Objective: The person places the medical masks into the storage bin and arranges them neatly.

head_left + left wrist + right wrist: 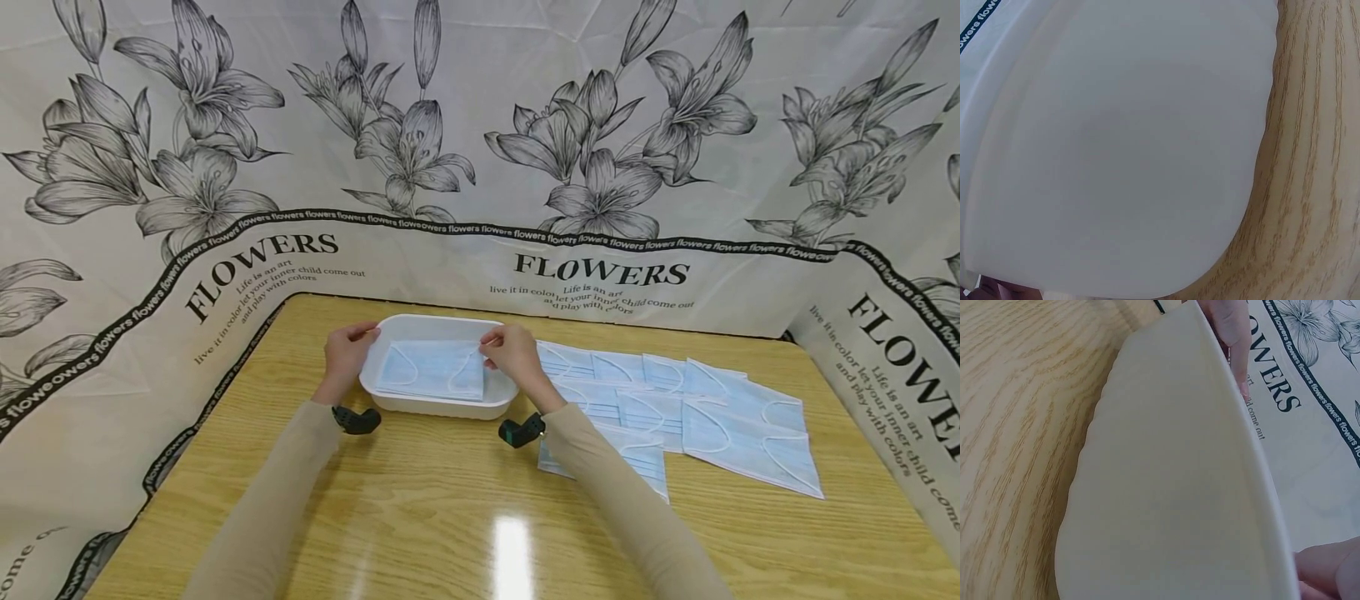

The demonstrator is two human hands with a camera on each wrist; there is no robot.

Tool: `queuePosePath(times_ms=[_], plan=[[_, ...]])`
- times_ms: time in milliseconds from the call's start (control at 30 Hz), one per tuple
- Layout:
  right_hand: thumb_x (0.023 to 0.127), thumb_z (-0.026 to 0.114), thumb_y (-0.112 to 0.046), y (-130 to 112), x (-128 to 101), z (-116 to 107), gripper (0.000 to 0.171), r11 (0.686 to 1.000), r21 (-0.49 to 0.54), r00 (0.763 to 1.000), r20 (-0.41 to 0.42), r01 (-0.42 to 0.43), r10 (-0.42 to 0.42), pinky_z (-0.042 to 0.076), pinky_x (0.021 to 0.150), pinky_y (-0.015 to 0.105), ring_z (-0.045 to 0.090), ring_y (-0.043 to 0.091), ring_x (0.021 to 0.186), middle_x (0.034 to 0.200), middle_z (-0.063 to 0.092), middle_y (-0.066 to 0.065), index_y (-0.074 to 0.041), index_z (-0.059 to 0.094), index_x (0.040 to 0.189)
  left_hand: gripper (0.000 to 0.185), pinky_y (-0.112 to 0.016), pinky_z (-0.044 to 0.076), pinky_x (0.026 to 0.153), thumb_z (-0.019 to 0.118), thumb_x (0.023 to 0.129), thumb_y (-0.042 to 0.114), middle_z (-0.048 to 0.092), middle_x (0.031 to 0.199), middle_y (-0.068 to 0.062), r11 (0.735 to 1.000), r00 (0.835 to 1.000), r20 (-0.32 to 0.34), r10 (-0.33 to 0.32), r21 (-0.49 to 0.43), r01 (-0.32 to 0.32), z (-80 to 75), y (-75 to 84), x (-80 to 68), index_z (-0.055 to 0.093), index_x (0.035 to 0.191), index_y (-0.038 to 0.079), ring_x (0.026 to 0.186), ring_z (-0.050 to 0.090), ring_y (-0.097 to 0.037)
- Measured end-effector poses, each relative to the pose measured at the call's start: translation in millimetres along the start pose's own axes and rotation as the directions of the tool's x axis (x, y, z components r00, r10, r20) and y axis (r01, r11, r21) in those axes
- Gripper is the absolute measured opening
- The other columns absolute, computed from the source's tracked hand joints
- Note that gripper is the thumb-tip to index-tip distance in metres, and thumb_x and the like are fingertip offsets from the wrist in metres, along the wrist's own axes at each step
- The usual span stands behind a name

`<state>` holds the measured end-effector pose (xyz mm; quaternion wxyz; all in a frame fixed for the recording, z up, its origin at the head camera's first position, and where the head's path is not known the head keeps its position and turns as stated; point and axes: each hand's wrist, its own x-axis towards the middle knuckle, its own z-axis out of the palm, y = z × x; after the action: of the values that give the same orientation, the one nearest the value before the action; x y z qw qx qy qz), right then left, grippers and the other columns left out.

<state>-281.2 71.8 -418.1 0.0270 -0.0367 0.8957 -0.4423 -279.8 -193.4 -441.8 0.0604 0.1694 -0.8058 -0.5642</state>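
i see a pale blue face mask lying flat inside the white plastic tray at the back of the wooden table. my left hand curls on the tray's left rim at the mask's edge, and my right hand pinches the mask's right edge near the ear loop. i judge it light, soft and floppy, so holding both short edges keeps it flat. more masks lie spread to the right.

A pale blue face mask lies flat, loops up, inside the white oval tray
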Motion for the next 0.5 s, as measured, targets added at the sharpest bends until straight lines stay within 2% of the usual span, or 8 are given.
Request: queuePosePath(times_ms=[200,500], plan=[[0.089,0.068,-0.012,1,-2,-3,0.012,0.998,-0.029,0.998,-0.037,0.054,-0.055,0.052,0.056,0.023,0.066,0.015,0.060,0.085,0.073,0.013,-0.004,0.071,0.097,0.032,-0.033,0.051,0.085,0.059,0.096,0.023,0.062,0.123,-0.016,1.000,1.000,-0.005,0.002,-0.001,-0.002,1.0,0.1,-0.8,0.065,0.122,0.005,0.105,0.059,-0.026],[0.090,0.066,-0.014,0,-12,-14,0.015,0.992,-0.013,0.992,-0.037,0.123,-0.124,0.052,0.058,0.024,0.070,0.028,0.073,0.086,0.072,0.012,-0.004,0.071,0.099,0.033,-0.031,0.052,0.084,0.059,0.096,0.024,0.063,0.123,-0.017,1.000,1.000,-0.022,0.022,0.015,-0.022,1.5,-2.8,1.3,0.066,0.121,0.004,0.106,0.060,-0.026]])
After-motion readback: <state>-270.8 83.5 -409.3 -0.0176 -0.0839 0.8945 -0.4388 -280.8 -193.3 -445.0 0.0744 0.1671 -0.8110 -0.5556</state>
